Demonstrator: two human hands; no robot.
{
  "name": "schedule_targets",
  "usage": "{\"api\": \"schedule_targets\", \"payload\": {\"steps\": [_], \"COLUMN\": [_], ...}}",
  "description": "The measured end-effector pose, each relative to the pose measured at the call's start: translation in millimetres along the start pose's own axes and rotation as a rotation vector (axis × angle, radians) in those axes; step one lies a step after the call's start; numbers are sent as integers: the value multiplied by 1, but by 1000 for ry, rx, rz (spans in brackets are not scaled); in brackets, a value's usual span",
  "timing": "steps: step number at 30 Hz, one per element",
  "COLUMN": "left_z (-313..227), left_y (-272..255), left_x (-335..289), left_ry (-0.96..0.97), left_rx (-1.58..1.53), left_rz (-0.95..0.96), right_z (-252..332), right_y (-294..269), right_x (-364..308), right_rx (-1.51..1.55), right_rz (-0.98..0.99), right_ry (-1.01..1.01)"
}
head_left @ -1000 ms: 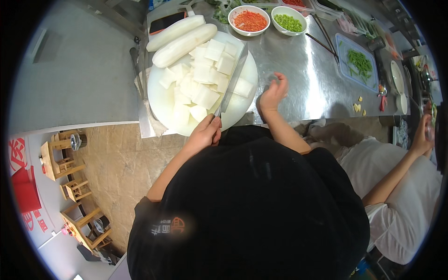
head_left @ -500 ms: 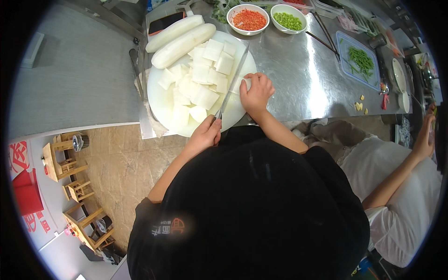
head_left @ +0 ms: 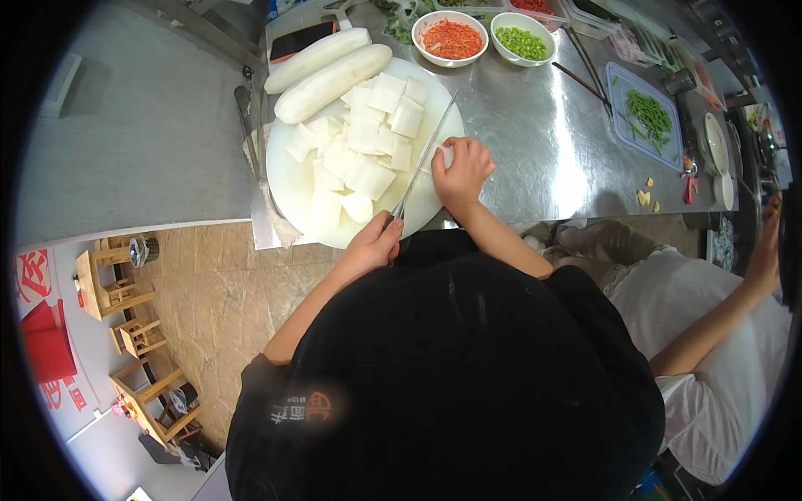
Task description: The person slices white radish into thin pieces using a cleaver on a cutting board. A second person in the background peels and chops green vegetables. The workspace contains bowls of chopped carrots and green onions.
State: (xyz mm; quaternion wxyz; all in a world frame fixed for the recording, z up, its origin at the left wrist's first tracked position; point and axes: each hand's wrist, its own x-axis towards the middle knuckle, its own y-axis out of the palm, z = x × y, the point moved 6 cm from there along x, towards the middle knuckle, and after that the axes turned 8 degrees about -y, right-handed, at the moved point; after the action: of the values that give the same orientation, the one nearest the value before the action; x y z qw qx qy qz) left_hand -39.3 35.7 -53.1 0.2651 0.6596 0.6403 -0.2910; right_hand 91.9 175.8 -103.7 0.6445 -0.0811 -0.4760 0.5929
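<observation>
My left hand (head_left: 373, 242) grips the handle of a kitchen knife (head_left: 425, 155), whose long blade slants up and away across the right part of a round white cutting board (head_left: 288, 196). My right hand (head_left: 462, 175) is closed around a white radish piece (head_left: 449, 156), close to the right side of the blade; the fingers hide much of it. Left of the knife lies a heap of thick, flat white radish pieces (head_left: 363, 134). Two whole peeled white radishes (head_left: 334, 83) rest side by side at the board's far left.
Beyond the board stand a bowl of chopped red pepper (head_left: 451, 40) and a bowl of chopped green pieces (head_left: 522, 42). Chopsticks (head_left: 585, 71), a tray of green beans (head_left: 647, 117) and a phone (head_left: 302, 42) lie on the steel counter (head_left: 518, 125). A person in white (head_left: 710, 334) stands at right.
The view has shifted slightly. My left hand still holds the knife and my right hand the radish piece; the blade stays close beside the right hand.
</observation>
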Motion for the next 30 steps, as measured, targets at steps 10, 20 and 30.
{"api": "schedule_targets", "payload": {"steps": [10,20,30], "left_z": [-4,-4,-8], "left_y": [-3,3,16], "left_x": [-2,24,-6], "left_ry": [-11,55,29], "left_rx": [10,-88,-129], "left_rz": [23,100,29], "right_z": [3,4,-6], "right_y": [-3,-3,1], "right_x": [1,0,-3], "right_rx": [-31,-23,38], "right_rz": [-56,-63,-41], "right_ry": [-30,-60,29]}}
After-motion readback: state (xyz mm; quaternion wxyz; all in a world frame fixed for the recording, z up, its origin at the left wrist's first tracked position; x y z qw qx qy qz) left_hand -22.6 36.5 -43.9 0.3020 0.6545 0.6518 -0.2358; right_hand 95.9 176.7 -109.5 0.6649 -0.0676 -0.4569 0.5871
